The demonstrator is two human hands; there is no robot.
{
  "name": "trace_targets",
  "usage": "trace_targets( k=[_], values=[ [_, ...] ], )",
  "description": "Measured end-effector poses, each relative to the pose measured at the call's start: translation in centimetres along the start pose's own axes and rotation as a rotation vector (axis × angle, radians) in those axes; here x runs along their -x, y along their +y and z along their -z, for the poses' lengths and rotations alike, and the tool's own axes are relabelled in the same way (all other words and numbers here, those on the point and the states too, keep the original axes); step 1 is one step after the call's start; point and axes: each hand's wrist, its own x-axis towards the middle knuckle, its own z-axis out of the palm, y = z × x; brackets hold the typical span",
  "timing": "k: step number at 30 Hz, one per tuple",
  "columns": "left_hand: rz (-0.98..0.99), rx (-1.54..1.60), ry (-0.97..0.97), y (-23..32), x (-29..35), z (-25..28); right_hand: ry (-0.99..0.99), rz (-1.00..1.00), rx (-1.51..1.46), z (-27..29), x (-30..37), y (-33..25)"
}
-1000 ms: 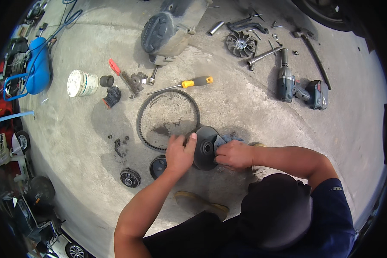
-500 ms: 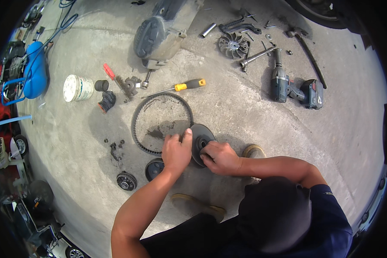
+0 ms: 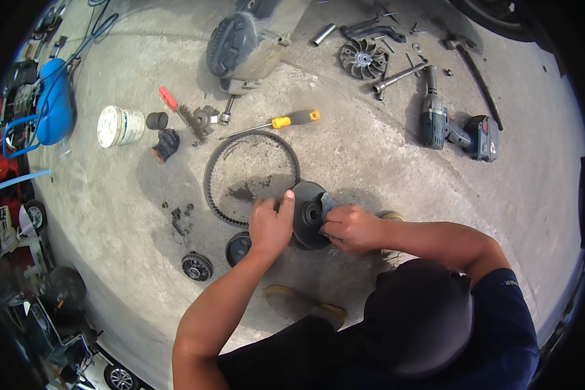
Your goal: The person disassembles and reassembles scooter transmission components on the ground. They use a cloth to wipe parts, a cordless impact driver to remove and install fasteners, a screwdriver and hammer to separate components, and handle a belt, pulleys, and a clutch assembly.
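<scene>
Cloth [image 3: 328, 203] shows again at the right rim of the dark disc [image 3: 311, 213], pinched in my right hand [image 3: 352, 227]; half a second ago that hand lay across the disc's hub and I couldn't see any cloth. It has drawn back outward, and the hub is uncovered now. My left hand [image 3: 271, 224] hasn't changed its hold: it grasps the disc's left edge, thumb up along the rim. The disc is over the concrete floor [image 3: 396, 169] in front of me, between my two hands; whether it rests on the ground I can't tell. Just beyond it to the left lies the toothed belt [image 3: 208, 182], with the yellow-and-black screwdriver [image 3: 292, 119] past that. Left of the disc and nearer me sits a black drum [image 3: 238, 247], and farther left a round toothed part [image 3: 197, 266].
</scene>
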Motion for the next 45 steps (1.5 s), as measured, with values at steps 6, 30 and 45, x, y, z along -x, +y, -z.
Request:
trace_targets(
  k=[6,30,45],
  values=[
    [-0.048,0.017,0.042,-0.4,0.3,-0.5,0.237,-0.218,0.072,-0.9,-2.2,4.1],
    [0.019,-0.145,0.021,3.3,1.4,-0.2,0.108,-0.655,0.201,3.0,1.8,3.0],
    [-0.105,-0.193,-0.139,4.9,6.1,-0.4,0.132,-1.304,-1.017,6.8,1.9,-1.3]
  ],
)
